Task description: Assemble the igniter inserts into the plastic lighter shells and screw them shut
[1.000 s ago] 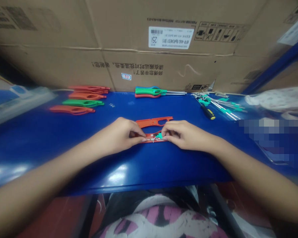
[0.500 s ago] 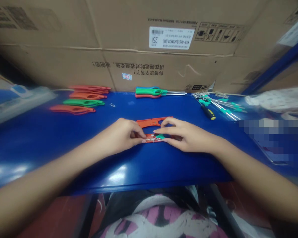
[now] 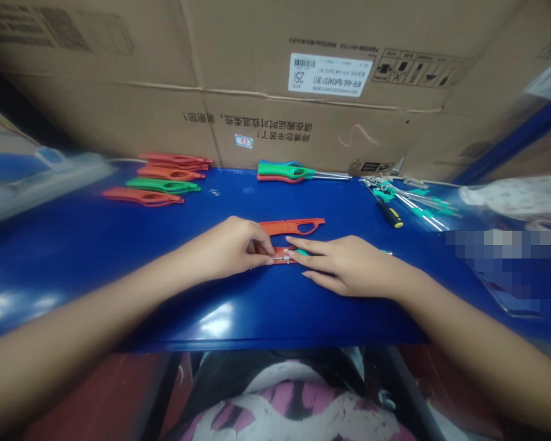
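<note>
Between my hands an orange lighter half-shell point(image 3: 282, 252) lies on the blue table, its inside facing up with small metallic and white parts in it. My left hand point(image 3: 243, 248) pinches its left end between thumb and fingers. Spread flat over its right part is my right hand point(image 3: 344, 263), fingers stretched out and touching the green trigger piece point(image 3: 300, 252); the palm hides the rest. A metal tip shows past the right hand's far side. Just behind, a second orange half-shell point(image 3: 294, 226) with an oval finger hole lies apart from both hands.
Orange and green shells point(image 3: 158, 184) lie at the back left. Assembled long-nosed lighters point(image 3: 282, 171) rest by the cardboard box point(image 3: 142, 110). Metal rods with green parts point(image 3: 416, 205) and a black-yellow screwdriver point(image 3: 390, 214) are back right. A power strip point(image 3: 64, 174) stands left.
My right hand has gone from curled fingers at the half-shell to stretched flat over it, uncovering the rear half-shell's right end. My left hand keeps its pinch. The view has shifted slightly.
</note>
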Motion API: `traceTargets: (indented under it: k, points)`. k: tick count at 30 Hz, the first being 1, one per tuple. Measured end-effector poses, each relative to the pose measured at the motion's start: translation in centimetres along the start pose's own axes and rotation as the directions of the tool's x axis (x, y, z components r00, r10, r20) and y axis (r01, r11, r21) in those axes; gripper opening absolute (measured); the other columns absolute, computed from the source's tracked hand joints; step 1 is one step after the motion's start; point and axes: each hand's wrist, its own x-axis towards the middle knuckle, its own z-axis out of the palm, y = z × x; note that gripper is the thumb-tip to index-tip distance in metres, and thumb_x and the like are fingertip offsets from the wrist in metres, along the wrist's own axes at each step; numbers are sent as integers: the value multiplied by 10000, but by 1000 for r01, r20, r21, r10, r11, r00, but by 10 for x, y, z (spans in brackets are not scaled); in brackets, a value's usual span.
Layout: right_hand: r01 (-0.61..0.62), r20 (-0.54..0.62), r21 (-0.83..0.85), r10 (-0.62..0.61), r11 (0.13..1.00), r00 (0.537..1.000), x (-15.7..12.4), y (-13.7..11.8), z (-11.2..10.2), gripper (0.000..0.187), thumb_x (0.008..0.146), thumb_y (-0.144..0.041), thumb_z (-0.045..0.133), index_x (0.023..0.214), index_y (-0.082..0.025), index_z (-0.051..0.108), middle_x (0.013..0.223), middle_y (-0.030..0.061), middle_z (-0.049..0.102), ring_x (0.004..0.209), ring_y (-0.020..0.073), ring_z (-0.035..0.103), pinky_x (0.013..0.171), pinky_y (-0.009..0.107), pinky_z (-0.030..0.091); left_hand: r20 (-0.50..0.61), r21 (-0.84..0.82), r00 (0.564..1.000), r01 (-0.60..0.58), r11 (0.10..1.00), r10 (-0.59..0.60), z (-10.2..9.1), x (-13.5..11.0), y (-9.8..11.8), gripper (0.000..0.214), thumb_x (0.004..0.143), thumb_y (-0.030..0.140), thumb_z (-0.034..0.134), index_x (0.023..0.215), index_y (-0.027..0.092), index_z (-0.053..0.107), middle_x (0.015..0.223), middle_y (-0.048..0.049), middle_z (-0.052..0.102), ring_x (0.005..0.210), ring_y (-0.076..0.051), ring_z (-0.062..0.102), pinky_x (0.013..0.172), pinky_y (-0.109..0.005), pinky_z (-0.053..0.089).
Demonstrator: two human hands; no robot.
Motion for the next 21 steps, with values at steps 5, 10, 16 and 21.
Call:
traceTargets:
  k: [5,10,16,21]
  points:
    - [1,0,2,-1,1000,1000,0,0,2,414,1031,-328,433,1383,-182,596,1493,93,527,1006,263,732,697,361,585,4,-27,1000,-17,999,17,-1,0,-3,182,841,369,721,907,217,795,840,-15,768,688,-134,695,604,-209,505]
    - [-10,12,6,10,1000,1000,0,0,-1,403,1029,-335,443,1377,-217,607,1502,79,517,959,244,742,704,351,581,12,-8,999,-47,999,47,-2,1,-1,178,854,361,707,898,210,789,816,-12,766,648,-121,681,593,-201,489]
    - [-40,-21,105,43,994,999,1,2,-1,410,1002,-327,500,1391,-241,596,1476,65,554,1004,249,732,737,363,590,11,12,999,-33,999,33,-2,0,-1,162,854,342,697,890,209,782,832,-14,767,657,-123,677,614,-207,501]
    - [-114,-193,294,176,949,965,2,7,3,309,980,-234,517,1227,-226,702,1263,66,698,1038,198,703,817,302,556,13,8,1000,-14,1000,14,-3,-2,-2,157,825,314,707,927,228,790,876,-12,773,715,-140,699,630,-211,522]
